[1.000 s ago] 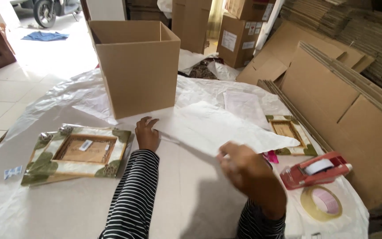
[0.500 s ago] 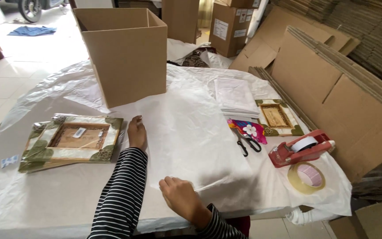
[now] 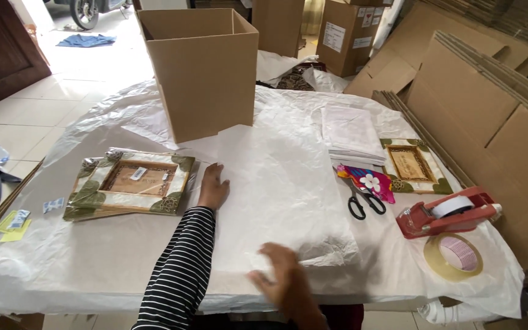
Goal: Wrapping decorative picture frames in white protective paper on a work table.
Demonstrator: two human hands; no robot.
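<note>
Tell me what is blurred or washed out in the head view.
Head view: the right hand is smeared by motion blur at the near table edge; the left hand on the white paper sheet is sharp, as are the picture frame and scissors; the tiled floor at upper left is washed out by daylight.

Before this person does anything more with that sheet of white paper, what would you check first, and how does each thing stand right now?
1. Sheet of tissue paper lies spread on the table: ok, though its near right corner is crumpled.
2. Left hand rests flat on the sheet's left edge: ok.
3. Right hand on the sheet's near edge: cannot tell how it grips, it is blurred.
4. Picture frame lies beside the left hand, off the sheet: ok.
5. Scissors and tape dispenser lie to the right, off the sheet: ok.
6. Cardboard box stands open at the far edge: ok.
</note>
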